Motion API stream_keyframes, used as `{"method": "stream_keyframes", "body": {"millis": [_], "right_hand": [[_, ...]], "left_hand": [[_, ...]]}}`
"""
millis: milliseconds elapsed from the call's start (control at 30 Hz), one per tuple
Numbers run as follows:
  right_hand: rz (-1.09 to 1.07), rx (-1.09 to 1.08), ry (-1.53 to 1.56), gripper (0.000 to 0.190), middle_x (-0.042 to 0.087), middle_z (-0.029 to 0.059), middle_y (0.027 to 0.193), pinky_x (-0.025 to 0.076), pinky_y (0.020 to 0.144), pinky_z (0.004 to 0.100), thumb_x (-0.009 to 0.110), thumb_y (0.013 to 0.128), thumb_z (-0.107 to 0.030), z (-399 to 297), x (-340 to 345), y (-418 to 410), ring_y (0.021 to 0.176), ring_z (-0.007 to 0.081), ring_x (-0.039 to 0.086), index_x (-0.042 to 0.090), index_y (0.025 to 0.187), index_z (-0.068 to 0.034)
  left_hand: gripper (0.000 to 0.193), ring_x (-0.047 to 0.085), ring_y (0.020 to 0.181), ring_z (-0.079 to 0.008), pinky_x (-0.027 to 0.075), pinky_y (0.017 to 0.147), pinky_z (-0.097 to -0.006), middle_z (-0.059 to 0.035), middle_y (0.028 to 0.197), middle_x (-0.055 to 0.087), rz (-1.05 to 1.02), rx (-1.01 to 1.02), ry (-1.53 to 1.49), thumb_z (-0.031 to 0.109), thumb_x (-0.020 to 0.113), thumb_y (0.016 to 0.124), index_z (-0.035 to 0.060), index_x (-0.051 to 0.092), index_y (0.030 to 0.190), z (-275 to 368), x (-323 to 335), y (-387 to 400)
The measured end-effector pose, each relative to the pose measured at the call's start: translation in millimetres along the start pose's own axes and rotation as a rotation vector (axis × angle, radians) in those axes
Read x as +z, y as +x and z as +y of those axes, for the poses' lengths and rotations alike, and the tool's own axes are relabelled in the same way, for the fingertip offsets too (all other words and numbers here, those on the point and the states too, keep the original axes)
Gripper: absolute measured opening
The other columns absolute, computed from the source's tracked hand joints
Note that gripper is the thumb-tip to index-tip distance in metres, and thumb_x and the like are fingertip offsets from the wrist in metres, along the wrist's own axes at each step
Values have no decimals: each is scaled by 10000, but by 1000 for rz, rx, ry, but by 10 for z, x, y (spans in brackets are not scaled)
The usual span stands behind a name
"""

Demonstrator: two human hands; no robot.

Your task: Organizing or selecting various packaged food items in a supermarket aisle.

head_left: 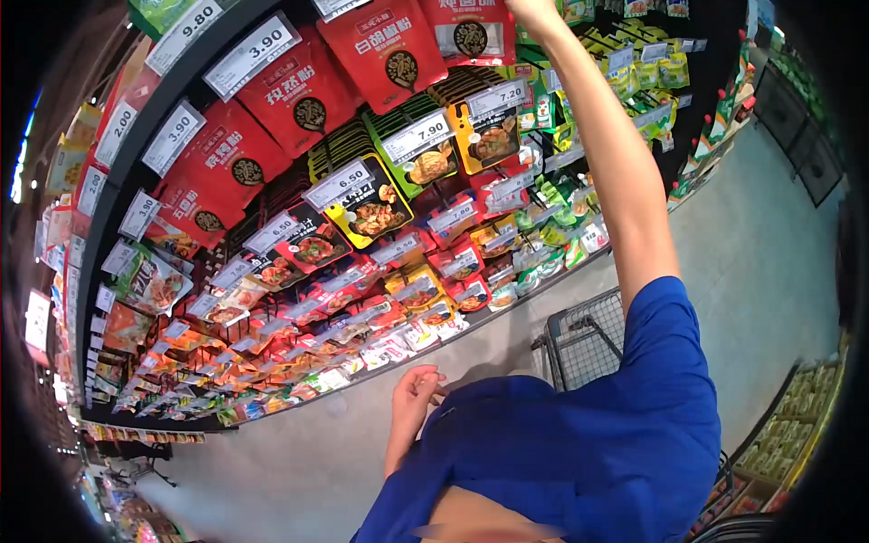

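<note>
My right arm is raised to the top edge, where only part of my right hand [533,12] shows, beside a red seasoning pouch [468,30]; its fingers are cut off, so any grip is hidden. Loosely bent, my left hand [413,400] hangs in front of my blue shirt, below the shelf edge, and nothing shows in it. Large red spice pouches [299,95] hang in the upper rows of the display. Below them hang a yellow-and-black sauce pack [372,207], a green-edged pack [428,166] and an orange-edged pack [487,139], with price tags in front.
A wire shopping cart [587,339] stands on the grey floor [753,258], partly behind my right arm. Rows of small packets [380,349] reach down to the shelf's bottom edge. Dark crate-like panels [798,129] stand at the upper right, and boxed goods [787,421] at the lower right.
</note>
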State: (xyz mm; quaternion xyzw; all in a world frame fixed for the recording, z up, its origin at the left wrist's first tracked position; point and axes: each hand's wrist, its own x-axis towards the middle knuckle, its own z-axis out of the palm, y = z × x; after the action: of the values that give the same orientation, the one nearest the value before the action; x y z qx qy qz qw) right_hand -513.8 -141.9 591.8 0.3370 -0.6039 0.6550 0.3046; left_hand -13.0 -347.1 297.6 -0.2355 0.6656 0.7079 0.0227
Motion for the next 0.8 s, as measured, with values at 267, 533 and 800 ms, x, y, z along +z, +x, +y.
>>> {"method": "stream_keyframes", "body": {"millis": [267,533,800], "right_hand": [[341,-97,-269,281,629,153,1067,488,883,373,651,857,-78,-119,-47,-2430,1009,296,615,599,1122,-4],[-34,781,-816,397,579,203,1216,480,944,428,712,815,-131,-883,-708,-6762,1132,380,564,582,1164,6],[-42,1561,-1279,509,648,231,1123,506,857,482,532,951,-459,-2461,-1313,-8219,1059,385,615,643,1087,19]], "left_hand": [[226,673,761,-168,487,602,-249,-108,1004,690,-120,-87,87,154,583,982,10,585,1156,25,133,65],[226,679,733,-162,483,593,-250,-105,988,687,-469,-138,327,196,586,985,19,600,1125,-120,353,481],[261,655,806,-108,484,646,-227,-36,991,668,-976,-56,603,180,618,964,35,583,1179,-492,949,888]]}}
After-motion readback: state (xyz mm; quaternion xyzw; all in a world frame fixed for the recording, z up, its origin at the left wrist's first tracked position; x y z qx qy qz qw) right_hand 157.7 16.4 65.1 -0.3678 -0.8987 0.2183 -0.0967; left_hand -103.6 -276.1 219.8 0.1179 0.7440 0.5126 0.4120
